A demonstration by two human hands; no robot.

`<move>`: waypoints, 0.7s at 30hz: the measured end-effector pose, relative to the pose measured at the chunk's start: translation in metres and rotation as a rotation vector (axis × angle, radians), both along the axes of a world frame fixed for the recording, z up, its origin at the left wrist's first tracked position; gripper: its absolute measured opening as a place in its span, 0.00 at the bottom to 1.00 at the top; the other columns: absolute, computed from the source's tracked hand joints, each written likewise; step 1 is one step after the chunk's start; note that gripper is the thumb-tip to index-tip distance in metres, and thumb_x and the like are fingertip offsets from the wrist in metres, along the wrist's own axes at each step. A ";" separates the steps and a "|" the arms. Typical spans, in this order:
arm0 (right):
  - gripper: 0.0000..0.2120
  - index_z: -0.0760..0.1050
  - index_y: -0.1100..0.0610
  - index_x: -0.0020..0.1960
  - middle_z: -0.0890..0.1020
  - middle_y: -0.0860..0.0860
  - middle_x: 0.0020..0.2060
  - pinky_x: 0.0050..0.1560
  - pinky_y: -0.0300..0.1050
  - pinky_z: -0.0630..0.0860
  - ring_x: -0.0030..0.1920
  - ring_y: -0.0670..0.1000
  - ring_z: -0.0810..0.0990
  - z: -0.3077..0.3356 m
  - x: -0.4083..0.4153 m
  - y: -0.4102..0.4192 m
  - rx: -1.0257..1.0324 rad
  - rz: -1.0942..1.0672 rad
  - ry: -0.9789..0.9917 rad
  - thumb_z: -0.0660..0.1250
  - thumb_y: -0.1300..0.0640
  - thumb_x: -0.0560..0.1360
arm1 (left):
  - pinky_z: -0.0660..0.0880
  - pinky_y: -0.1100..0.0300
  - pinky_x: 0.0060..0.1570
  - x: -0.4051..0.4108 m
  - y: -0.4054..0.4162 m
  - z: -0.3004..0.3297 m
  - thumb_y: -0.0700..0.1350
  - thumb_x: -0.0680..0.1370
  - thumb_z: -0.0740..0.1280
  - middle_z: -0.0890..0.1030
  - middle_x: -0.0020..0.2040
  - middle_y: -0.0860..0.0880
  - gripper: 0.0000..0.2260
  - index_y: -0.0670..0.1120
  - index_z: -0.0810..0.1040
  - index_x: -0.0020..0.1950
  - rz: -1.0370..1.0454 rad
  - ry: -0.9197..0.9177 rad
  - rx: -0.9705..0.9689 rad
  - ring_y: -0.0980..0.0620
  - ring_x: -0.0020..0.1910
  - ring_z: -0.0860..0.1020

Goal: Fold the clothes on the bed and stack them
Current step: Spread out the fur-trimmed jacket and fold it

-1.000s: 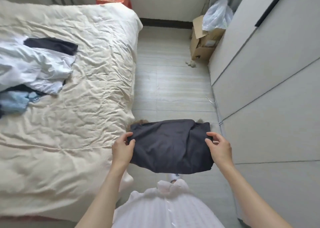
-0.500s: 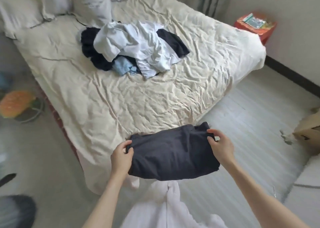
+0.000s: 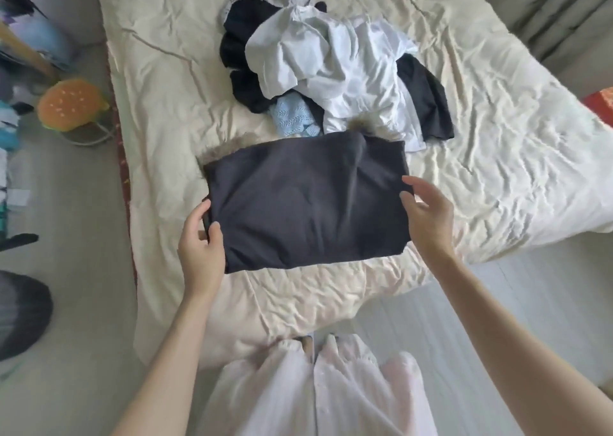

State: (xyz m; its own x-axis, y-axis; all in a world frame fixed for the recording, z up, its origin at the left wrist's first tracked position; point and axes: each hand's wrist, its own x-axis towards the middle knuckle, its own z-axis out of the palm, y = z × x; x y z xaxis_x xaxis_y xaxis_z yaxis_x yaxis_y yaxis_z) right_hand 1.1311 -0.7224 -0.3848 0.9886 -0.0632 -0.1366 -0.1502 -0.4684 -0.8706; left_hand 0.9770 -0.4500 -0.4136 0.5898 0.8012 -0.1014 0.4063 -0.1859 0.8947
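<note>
A folded dark grey garment [image 3: 306,203] lies flat on the cream bed [image 3: 497,143], near its foot corner. My left hand [image 3: 202,249] grips the garment's left edge, thumb on top. At the right edge, my right hand [image 3: 426,213] hovers with fingers spread and relaxed, holding nothing. Just behind the folded piece sits a heap of unfolded clothes [image 3: 335,70]: white shirts, black pieces and a light blue knit [image 3: 292,120].
A burger-shaped stool [image 3: 71,105] and cluttered shelves stand on the floor left of the bed. A red box [image 3: 602,102] shows at the right edge. Pale floor runs along the bed's foot, at lower right.
I turned from the aisle to face the bed. The folded dark garment went from being held in the air to lying on the bed, and my right hand let go of it.
</note>
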 end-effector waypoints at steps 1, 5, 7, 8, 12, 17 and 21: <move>0.12 0.79 0.48 0.53 0.79 0.38 0.48 0.42 0.22 0.69 0.40 0.27 0.75 -0.020 0.011 0.000 -0.014 0.020 0.031 0.65 0.62 0.76 | 0.72 0.70 0.49 0.002 0.002 -0.022 0.36 0.78 0.61 0.78 0.60 0.48 0.18 0.48 0.73 0.67 0.016 0.020 -0.015 0.61 0.43 0.77; 0.13 0.78 0.52 0.59 0.79 0.46 0.53 0.47 0.30 0.70 0.43 0.37 0.76 -0.132 0.040 -0.005 -0.151 0.165 0.273 0.64 0.62 0.77 | 0.68 0.64 0.61 0.003 -0.003 -0.134 0.33 0.79 0.60 0.73 0.65 0.50 0.20 0.43 0.69 0.70 0.044 0.220 -0.187 0.53 0.62 0.74; 0.16 0.74 0.54 0.64 0.79 0.51 0.55 0.49 0.41 0.74 0.48 0.47 0.78 -0.181 0.043 -0.012 -0.172 0.194 0.418 0.64 0.61 0.77 | 0.70 0.68 0.57 -0.003 -0.010 -0.181 0.33 0.79 0.61 0.72 0.65 0.47 0.21 0.41 0.64 0.72 0.113 0.281 -0.330 0.51 0.61 0.72; 0.18 0.71 0.56 0.67 0.79 0.52 0.56 0.49 0.43 0.75 0.50 0.50 0.78 -0.198 0.041 -0.016 -0.171 0.170 0.474 0.65 0.59 0.77 | 0.72 0.72 0.52 -0.007 -0.013 -0.197 0.34 0.79 0.62 0.73 0.64 0.47 0.22 0.40 0.63 0.72 0.182 0.281 -0.407 0.52 0.60 0.73; 0.20 0.71 0.54 0.63 0.79 0.48 0.50 0.38 0.33 0.70 0.43 0.41 0.78 -0.229 0.031 -0.035 -0.127 0.102 0.527 0.67 0.46 0.75 | 0.73 0.69 0.47 -0.021 -0.019 -0.221 0.48 0.78 0.67 0.81 0.50 0.55 0.10 0.43 0.75 0.55 0.240 0.335 -0.459 0.61 0.47 0.78; 0.05 0.72 0.52 0.48 0.79 0.44 0.39 0.33 0.30 0.70 0.39 0.42 0.79 -0.226 0.022 -0.043 -0.189 0.362 0.626 0.68 0.55 0.75 | 0.71 0.66 0.34 -0.036 -0.041 -0.202 0.43 0.77 0.68 0.78 0.36 0.53 0.07 0.47 0.73 0.40 0.071 0.450 -0.440 0.57 0.36 0.76; 0.08 0.71 0.55 0.39 0.76 0.49 0.33 0.26 0.31 0.66 0.33 0.46 0.74 -0.215 0.025 -0.043 -0.329 0.411 0.566 0.63 0.58 0.77 | 0.71 0.57 0.38 -0.046 -0.050 -0.184 0.45 0.78 0.67 0.79 0.38 0.48 0.07 0.46 0.74 0.40 0.101 0.494 -0.376 0.52 0.38 0.76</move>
State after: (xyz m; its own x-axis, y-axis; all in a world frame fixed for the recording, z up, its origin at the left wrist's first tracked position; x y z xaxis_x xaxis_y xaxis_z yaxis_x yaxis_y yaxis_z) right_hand 1.1563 -0.7653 -0.6003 0.7267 0.1694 -0.6658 -0.2889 -0.8040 -0.5198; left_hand 0.9312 -0.4995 -0.5973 0.3245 0.7069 -0.6285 0.7877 0.1659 0.5932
